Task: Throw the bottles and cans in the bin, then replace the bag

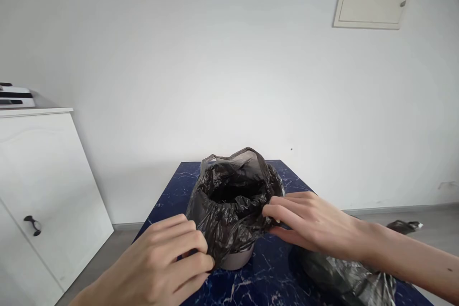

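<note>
A black plastic garbage bag (233, 224) lines a small greyish bin (237, 259), its edge folded down over the outside. The bag's mouth gapes upward, and a thin loop of film rises at the back. At the bag's lower left edge, my left hand (168, 258) is closed with thumb and fingers pinching the film. My right hand (301, 220) grips the bag at its right side, fingers bent against the plastic. Most of the bin is covered by the bag; only its lower front shows.
The bin stands on a dark blue marbled table (172, 196). More black plastic bags (344, 272) lie at the table's right, under my right forearm. To the left is a white cabinet (46, 167) with a white and black device (16, 97) on top. A white wall (222, 57) rises behind.
</note>
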`<state>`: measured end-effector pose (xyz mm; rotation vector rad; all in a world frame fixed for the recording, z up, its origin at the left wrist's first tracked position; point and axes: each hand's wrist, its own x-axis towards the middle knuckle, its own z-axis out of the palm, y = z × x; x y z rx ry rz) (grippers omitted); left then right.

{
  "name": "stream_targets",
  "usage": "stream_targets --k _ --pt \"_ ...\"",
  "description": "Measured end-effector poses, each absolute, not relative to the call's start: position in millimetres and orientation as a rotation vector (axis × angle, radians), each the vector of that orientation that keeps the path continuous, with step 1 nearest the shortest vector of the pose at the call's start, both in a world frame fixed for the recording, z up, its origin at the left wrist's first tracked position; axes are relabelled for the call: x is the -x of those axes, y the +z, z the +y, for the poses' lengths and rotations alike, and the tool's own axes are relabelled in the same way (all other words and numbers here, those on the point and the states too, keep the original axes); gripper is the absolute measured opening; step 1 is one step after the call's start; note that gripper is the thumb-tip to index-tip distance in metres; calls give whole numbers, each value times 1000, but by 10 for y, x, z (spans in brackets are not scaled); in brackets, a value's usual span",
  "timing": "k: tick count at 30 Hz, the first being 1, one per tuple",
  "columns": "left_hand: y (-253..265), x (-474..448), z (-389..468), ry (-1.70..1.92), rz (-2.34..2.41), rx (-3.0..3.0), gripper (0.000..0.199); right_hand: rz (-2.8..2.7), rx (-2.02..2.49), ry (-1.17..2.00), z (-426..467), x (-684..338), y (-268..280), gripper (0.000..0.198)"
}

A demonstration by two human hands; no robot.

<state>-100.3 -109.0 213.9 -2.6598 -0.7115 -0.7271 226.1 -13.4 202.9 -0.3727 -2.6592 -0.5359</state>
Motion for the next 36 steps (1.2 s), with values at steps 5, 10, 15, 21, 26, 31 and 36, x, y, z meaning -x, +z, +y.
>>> stream_targets --k 5,10,15,21,26,31,36 --pt "1942 1014 -936 -576 -763 2652 18 -2816 571 -486 -122 -2248 1866 19" --pt "1799 1107 -775 -471 -1030 2762 5 -2989 875 -292 -158 -2267 1777 31" --pt "1960 1220 -725 -761 -1616 3141 26 -2998 1029 490 -204 -2398 1990 24" --pt "2178 1184 -398 -1598 -1953 2083 44 -2483 1096 1105 -123 -2413 2375 34" --pt "2285 1043 8 -1484 -2182 2148 73 -2074 1271 393 149 -2236 2381 45" --pt "2321 964 333 -1506 -2111 2196 69 -2030 1371 80 600 -2007 2177 62" --pt "2294 1063 538 -1742 -1988 2141 47 -1980 1350 173 1012 -1902 2069 32"
